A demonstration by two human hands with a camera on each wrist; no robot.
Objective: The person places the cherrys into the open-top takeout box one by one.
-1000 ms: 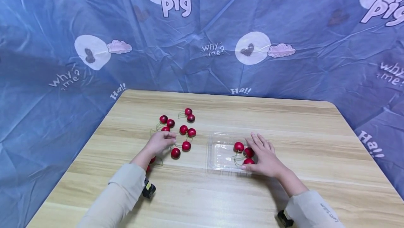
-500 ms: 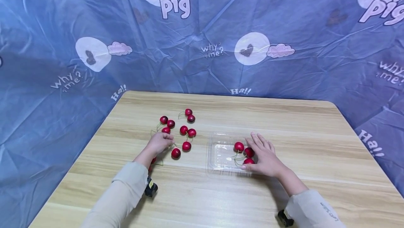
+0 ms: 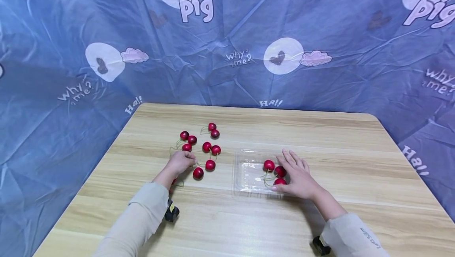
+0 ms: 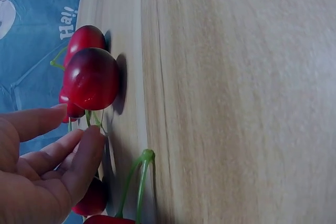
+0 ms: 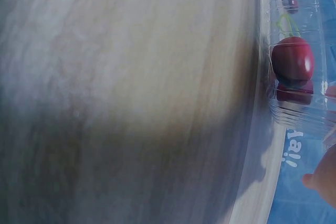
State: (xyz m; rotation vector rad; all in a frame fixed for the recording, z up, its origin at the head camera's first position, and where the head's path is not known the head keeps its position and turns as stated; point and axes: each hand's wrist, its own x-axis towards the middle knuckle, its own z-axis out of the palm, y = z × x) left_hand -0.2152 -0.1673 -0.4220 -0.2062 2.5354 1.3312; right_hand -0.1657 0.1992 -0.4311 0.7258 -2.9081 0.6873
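Left sleeve has edged rightward, the left hand bent beside cherries on the table, any pinch on their stems unclear, where a loose hold could send them rolling, while the right hand spreads its fingers over the clear tray.

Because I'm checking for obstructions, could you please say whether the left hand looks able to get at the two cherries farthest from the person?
Probably yes: the left hand would need to reach past other cherries, but nothing visible covers the farthest two cherries.
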